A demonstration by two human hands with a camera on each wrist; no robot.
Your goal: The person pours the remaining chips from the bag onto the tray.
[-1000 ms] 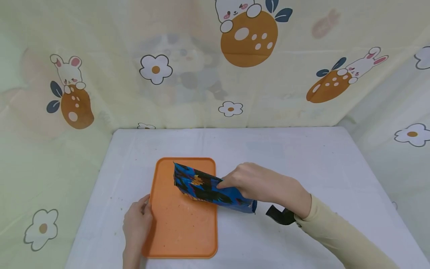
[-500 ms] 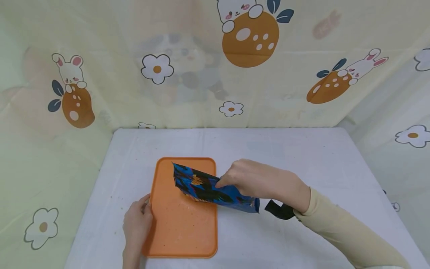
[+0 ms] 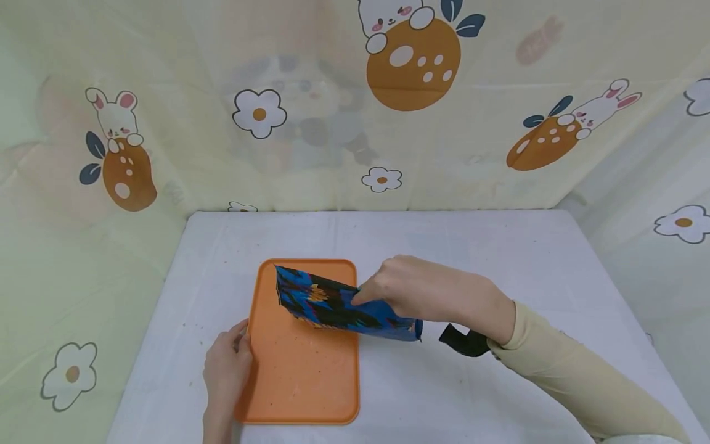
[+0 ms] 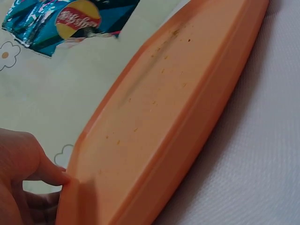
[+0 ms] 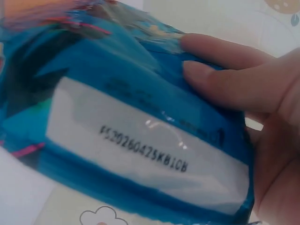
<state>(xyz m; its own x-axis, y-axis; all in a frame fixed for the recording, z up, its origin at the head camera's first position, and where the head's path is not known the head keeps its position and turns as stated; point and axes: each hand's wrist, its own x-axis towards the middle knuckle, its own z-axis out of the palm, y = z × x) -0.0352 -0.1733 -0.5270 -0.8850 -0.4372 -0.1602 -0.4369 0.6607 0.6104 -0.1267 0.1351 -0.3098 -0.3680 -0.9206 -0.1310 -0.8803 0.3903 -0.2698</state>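
Observation:
My right hand [image 3: 421,287] grips a blue chip bag [image 3: 333,302] by its upper side, thumb and fingers pinching the film. The bag is held over the upper right part of an orange tray [image 3: 305,382]. A white label with printed code shows on the bag [image 5: 145,145] in the right wrist view. The bag's lower edge looks torn in the left wrist view, below a round yellow and red logo. At the tray's left edge, my left hand [image 3: 227,364] pinches the rim, its thumb [image 4: 54,176] on top. Small crumbs [image 4: 154,102] dot the tray.
Under the tray is a table with a white cover [image 3: 471,246]. A curtain [image 3: 310,154] printed with rabbits and flowers stands behind and at both sides. A black strap [image 3: 465,341] hangs by the right wrist. A few specks lie left of the tray.
My right hand and the chip bag have shifted slightly left and away from me, and the bag lies a little more level. The left hand and tray stay put.

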